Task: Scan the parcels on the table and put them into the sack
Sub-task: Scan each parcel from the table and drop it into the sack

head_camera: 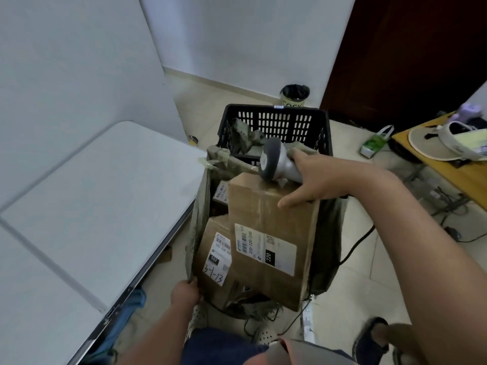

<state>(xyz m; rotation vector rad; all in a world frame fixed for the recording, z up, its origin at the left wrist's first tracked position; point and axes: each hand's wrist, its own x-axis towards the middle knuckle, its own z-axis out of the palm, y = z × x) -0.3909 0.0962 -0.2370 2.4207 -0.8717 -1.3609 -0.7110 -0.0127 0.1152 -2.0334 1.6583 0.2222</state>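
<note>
Parcel [271, 233] label "220", neighbour [214, 256] "032", "3-1-13"

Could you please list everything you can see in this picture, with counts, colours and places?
Parcels: at least three, brown cardboard with white labels, in the sack.
Sack: one, grey-green, on the floor beside the table.
Scanner: one, grey, over the top parcel.
Table: one, white, left.
Crate: one, black, behind the sack.
Bin: one, black-lined, by the far wall.
Desk: one, yellow-brown, right, bearing a pale hat.
Left hand: grips the sack's near edge.
Right hand: holds the scanner, thumb on the top parcel.
</note>
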